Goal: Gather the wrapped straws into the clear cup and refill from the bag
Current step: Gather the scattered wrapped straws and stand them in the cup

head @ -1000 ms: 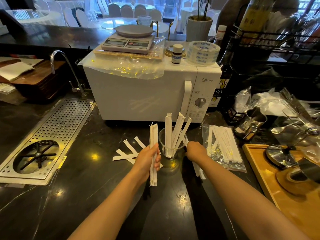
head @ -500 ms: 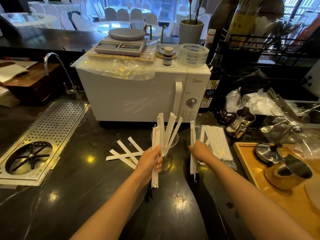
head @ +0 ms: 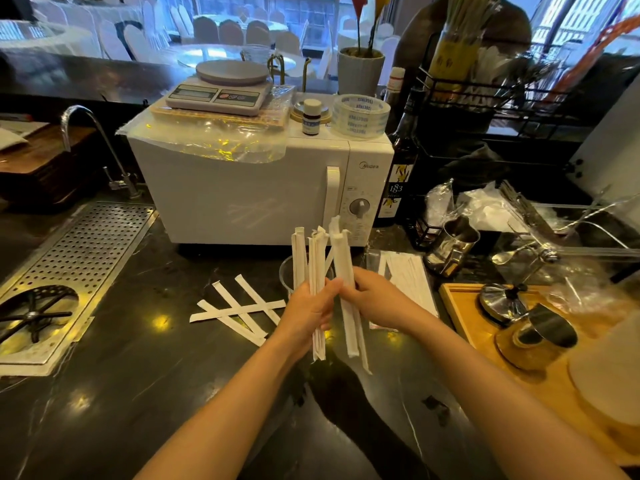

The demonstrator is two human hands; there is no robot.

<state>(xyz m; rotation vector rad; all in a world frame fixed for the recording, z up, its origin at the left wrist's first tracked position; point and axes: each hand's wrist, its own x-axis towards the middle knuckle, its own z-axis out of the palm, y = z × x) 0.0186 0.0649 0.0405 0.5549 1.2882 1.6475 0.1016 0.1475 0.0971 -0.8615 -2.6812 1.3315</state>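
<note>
Left hand (head: 308,313) is gripping a bundle of wrapped straws (head: 313,271) upright, fingers closed around its lower half; right hand (head: 372,299) is holding a second bundle (head: 344,289), fingers curled about its middle, the two hands touching at the thumbs. Both bundles are hanging above the dark surface (head: 138,393), directly in front of the clear cup (head: 286,271), which is largely hiding behind them; whether the cup is holding any straws cannot be told. Four loose wrapped straws (head: 239,311) are lying crossed on the surface just left of the cup. The clear bag (head: 410,282) of straws is lying flat to the right of the cup, partly covered by the right hand. A white microwave (head: 249,192) is standing behind the cup, carrying a scale (head: 218,93), a small bottle (head: 311,117) and a tape roll (head: 362,114). A perforated drain tray (head: 79,261) is sitting toward the left edge, a wooden tray (head: 460,306) with metal pitchers toward the right edge.
</note>
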